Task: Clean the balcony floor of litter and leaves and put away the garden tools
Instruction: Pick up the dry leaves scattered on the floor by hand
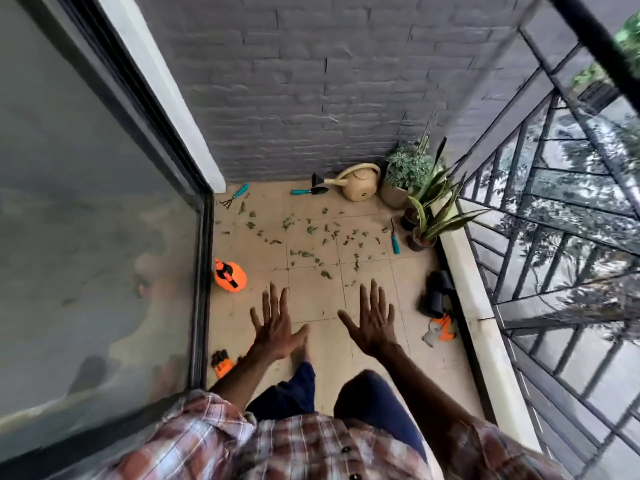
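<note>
Both hands are held out flat over the tiled balcony floor point(367, 271), fingers spread and holding nothing: my left hand point(275, 323) and my right hand point(370, 320). Green leaves point(308, 237) lie scattered across the tiles ahead. A teal-handled hand rake point(235, 195) lies in the far left corner. A teal-handled trowel point(310, 191) lies by the back wall. Another teal-handled tool point(394, 237) lies near the pots. An orange sprayer point(229, 275) sits by the glass door. An orange glove point(221, 362) lies near left, and a grey and orange glove point(440, 330) lies right.
A beige watering can point(360, 183) and potted plants point(412, 188) fill the far right corner. A black object point(437, 296) lies against the low white kerb point(464, 289). A glass sliding door point(104, 237) runs along the left, and a metal railing point(554, 237) along the right.
</note>
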